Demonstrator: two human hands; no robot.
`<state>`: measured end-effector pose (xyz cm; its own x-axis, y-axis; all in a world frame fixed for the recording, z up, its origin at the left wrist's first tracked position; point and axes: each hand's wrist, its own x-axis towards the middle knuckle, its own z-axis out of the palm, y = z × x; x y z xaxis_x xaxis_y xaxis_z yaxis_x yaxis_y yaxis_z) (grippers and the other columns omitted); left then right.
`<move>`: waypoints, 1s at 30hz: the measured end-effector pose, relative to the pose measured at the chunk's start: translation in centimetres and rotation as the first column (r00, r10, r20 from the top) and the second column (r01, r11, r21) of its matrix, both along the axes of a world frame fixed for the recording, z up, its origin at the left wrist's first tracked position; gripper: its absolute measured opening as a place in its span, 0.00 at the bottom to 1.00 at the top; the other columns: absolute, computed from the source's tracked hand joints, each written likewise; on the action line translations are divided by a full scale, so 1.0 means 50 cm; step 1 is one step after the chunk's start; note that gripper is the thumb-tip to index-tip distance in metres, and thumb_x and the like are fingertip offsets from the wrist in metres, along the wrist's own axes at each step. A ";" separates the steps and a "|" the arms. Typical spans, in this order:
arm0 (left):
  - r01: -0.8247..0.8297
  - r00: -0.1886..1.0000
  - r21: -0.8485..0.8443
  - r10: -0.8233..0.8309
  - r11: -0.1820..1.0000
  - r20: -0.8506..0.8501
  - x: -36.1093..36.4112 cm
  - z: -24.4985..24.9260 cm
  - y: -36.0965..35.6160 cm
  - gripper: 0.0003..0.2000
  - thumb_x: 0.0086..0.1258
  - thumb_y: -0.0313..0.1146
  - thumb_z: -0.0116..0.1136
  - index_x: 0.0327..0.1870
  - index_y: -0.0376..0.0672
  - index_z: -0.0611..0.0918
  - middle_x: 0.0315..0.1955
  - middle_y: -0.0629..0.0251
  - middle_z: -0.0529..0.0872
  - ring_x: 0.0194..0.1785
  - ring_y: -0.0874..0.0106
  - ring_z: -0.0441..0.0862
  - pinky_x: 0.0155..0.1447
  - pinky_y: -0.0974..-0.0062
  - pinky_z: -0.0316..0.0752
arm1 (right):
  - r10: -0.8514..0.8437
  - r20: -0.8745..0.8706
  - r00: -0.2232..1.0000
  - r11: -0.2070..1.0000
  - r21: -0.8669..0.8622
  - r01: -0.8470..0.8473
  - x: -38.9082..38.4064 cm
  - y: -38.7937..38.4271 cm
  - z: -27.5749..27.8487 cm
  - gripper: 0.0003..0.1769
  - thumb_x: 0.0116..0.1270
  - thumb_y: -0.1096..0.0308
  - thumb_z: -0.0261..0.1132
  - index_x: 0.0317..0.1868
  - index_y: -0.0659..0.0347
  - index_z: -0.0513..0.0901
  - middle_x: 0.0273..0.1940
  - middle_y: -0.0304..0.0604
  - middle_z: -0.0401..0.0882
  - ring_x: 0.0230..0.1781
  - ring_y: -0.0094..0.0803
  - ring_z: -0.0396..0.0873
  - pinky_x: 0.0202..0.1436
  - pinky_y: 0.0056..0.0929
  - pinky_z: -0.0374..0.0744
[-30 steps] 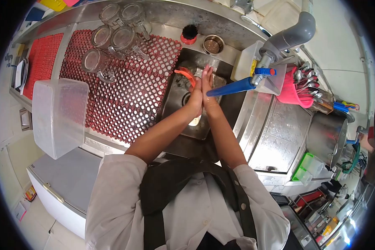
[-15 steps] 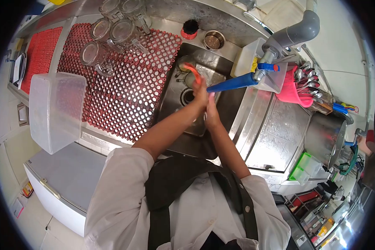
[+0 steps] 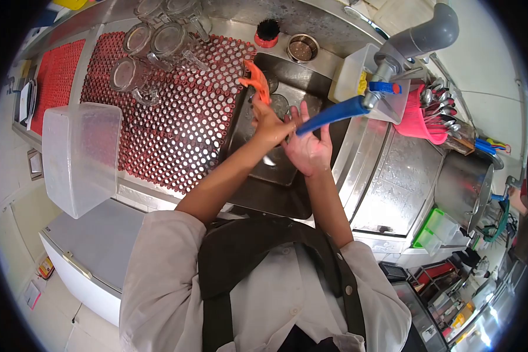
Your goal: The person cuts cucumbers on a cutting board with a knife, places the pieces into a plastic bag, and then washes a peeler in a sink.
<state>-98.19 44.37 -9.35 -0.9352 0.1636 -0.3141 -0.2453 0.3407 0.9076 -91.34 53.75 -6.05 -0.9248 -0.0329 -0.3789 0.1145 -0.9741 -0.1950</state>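
My left hand (image 3: 267, 123) is closed around an orange rubber glove (image 3: 257, 82), whose finger-like ends stick up past the hand toward the sink's far left edge. Beside it, my right hand (image 3: 310, 151) is spread with the palm up, holding nothing. The end of a blue hose (image 3: 328, 118) on the tap (image 3: 378, 85) comes down at the right fingers. Below both hands lies the steel sink (image 3: 276, 170). A glass mug (image 3: 280, 104) is in it, partly hidden by the left hand and the glove.
Upturned glass mugs (image 3: 169, 40) stand on the red mat (image 3: 170, 123) to the left. A black-bristled brush (image 3: 268, 32) and a metal strainer cup (image 3: 303, 48) sit behind the sink. On the right are a clear bin (image 3: 349, 76) and a pink basket (image 3: 416, 120) of spoons.
My hands have moved apart, and the right one has opened with its palm turned up. The left hand has shifted left with the orange glove. The hose end has tilted lower.
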 end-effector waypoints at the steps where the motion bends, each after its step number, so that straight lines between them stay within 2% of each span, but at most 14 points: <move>1: 0.042 0.999 -0.015 -0.043 0.999 -0.015 0.013 -0.004 -0.008 0.57 0.37 0.53 0.75 0.62 0.34 0.48 0.58 0.46 0.57 0.66 0.55 0.53 0.65 0.49 0.45 | -0.016 0.022 1.000 1.000 0.014 0.016 -0.005 -0.001 -0.021 0.42 0.63 0.30 0.35 0.71 0.47 0.54 0.71 0.25 0.49 0.72 0.26 0.40 0.71 0.42 0.31; 2: 0.015 1.000 0.039 -0.015 0.999 -0.009 0.026 -0.026 -0.011 0.59 0.34 0.52 0.77 0.62 0.34 0.47 0.58 0.47 0.57 0.65 0.56 0.52 0.64 0.52 0.47 | -0.018 -0.087 0.996 0.996 0.090 0.026 -0.007 0.003 -0.066 0.38 0.65 0.34 0.39 0.70 0.45 0.57 0.68 0.25 0.55 0.71 0.28 0.41 0.71 0.40 0.30; 5: -0.100 0.995 0.139 0.101 0.985 -0.002 0.042 -0.054 -0.011 0.60 0.33 0.52 0.78 0.62 0.35 0.46 0.58 0.47 0.56 0.66 0.56 0.51 0.65 0.52 0.47 | -0.092 0.073 0.993 0.995 -0.020 0.093 -0.035 -0.012 -0.052 0.35 0.65 0.37 0.43 0.68 0.45 0.59 0.64 0.25 0.62 0.69 0.29 0.45 0.72 0.37 0.33; 8: -0.063 0.995 0.044 0.060 0.997 0.075 0.044 -0.030 -0.014 0.61 0.31 0.51 0.79 0.62 0.35 0.46 0.59 0.47 0.56 0.67 0.56 0.50 0.65 0.53 0.47 | -0.088 0.105 0.991 0.995 -0.041 0.093 -0.059 -0.032 -0.045 0.39 0.62 0.35 0.47 0.69 0.48 0.58 0.66 0.31 0.57 0.70 0.31 0.45 0.73 0.35 0.38; 13: -0.020 0.988 0.080 0.008 0.997 0.152 0.060 -0.063 -0.030 0.63 0.29 0.50 0.80 0.62 0.33 0.45 0.59 0.47 0.55 0.67 0.55 0.50 0.66 0.53 0.47 | -0.035 0.016 0.999 0.999 0.006 0.035 -0.065 -0.037 -0.099 0.42 0.59 0.32 0.50 0.68 0.48 0.59 0.66 0.31 0.54 0.70 0.32 0.42 0.73 0.34 0.37; 17: 0.017 0.983 0.106 -0.036 0.994 0.178 0.074 -0.067 -0.054 0.65 0.27 0.51 0.80 0.63 0.32 0.45 0.60 0.46 0.56 0.67 0.54 0.51 0.66 0.52 0.48 | 0.019 -0.004 1.000 1.000 -0.001 -0.019 -0.063 -0.045 -0.085 0.44 0.58 0.30 0.50 0.68 0.48 0.57 0.67 0.32 0.50 0.70 0.33 0.41 0.73 0.33 0.36; 20: -0.028 0.997 -0.068 0.033 0.997 0.075 0.072 -0.064 -0.056 0.65 0.27 0.51 0.80 0.63 0.31 0.46 0.60 0.45 0.57 0.66 0.54 0.53 0.66 0.52 0.48 | 0.019 -0.024 1.000 0.999 -0.041 -0.019 -0.056 -0.044 -0.095 0.42 0.61 0.31 0.44 0.70 0.46 0.56 0.67 0.29 0.51 0.72 0.30 0.30 0.72 0.36 0.30; 23: -0.045 0.999 -0.104 0.046 0.994 0.008 0.057 -0.058 -0.040 0.64 0.26 0.50 0.80 0.63 0.31 0.47 0.60 0.45 0.57 0.66 0.53 0.54 0.64 0.52 0.51 | -0.028 0.125 0.992 0.998 0.063 0.020 -0.061 -0.039 -0.088 0.43 0.58 0.29 0.47 0.68 0.47 0.58 0.66 0.33 0.53 0.70 0.31 0.44 0.73 0.37 0.41; 26: -0.066 0.994 -0.124 0.054 0.990 -0.099 0.034 -0.050 -0.019 0.62 0.27 0.48 0.80 0.63 0.32 0.49 0.60 0.46 0.59 0.65 0.53 0.56 0.62 0.48 0.51 | -0.074 0.089 0.993 0.995 -0.058 0.080 -0.060 -0.028 -0.100 0.40 0.60 0.32 0.49 0.67 0.47 0.60 0.64 0.34 0.59 0.68 0.32 0.50 0.71 0.40 0.47; 29: -0.156 0.986 -0.099 0.149 0.983 -0.076 -0.016 -0.028 -0.004 0.56 0.34 0.44 0.78 0.63 0.37 0.50 0.57 0.45 0.60 0.63 0.54 0.57 0.62 0.52 0.49 | -0.025 0.123 0.992 0.953 -0.298 0.061 -0.039 -0.063 -0.084 0.35 0.62 0.37 0.52 0.64 0.47 0.65 0.55 0.28 0.69 0.62 0.30 0.63 0.68 0.39 0.55; 30: -0.128 0.982 -0.072 0.116 0.989 -0.152 -0.021 -0.034 -0.009 0.53 0.36 0.43 0.78 0.61 0.38 0.52 0.55 0.46 0.62 0.62 0.55 0.58 0.60 0.53 0.50 | -0.035 0.144 0.989 0.945 -0.317 0.080 -0.041 -0.066 -0.071 0.34 0.62 0.36 0.52 0.63 0.47 0.66 0.55 0.28 0.69 0.62 0.30 0.62 0.69 0.39 0.55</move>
<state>-99.24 43.90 -11.05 -0.9834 0.0251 -0.1795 -0.1556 0.3906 0.9073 -93.39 50.44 -9.61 -0.8697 -0.1221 -0.4782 0.0601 -0.9879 0.1428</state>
